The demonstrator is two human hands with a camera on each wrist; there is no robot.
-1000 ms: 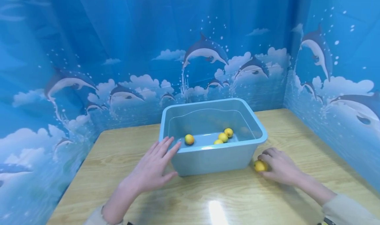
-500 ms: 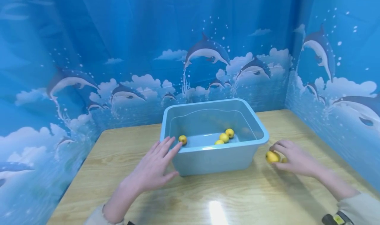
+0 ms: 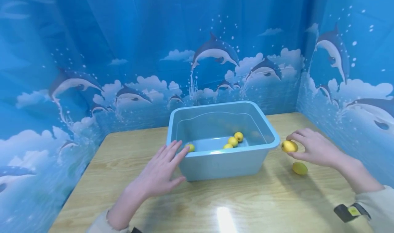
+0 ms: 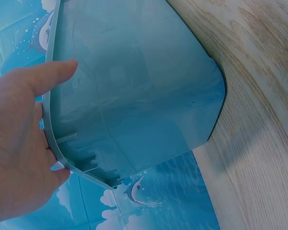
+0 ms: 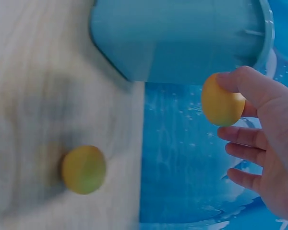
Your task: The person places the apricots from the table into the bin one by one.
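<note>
In the head view my right hand holds a yellow fruit above the table, just right of the light-blue plastic bin. The right wrist view shows the thumb and a finger pinching this fruit, the other fingers apart from it. Below that hand, a second greenish-yellow fruit lies on the table. My left hand rests with straight fingers over the bin's front left rim. Inside the bin, one fruit sits near those fingertips, partly hidden; several others, including a yellow fruit, lie in a row at the right.
The wooden table carries the bin near its back edge. A blue dolphin-printed curtain hangs behind and along both sides. A black wrist strap is on the right sleeve.
My right hand has lifted the fruit from beside the bin, up and to the right. The table fruit beneath it has come into sight. Inside the bin, the left fruit has rolled left.
</note>
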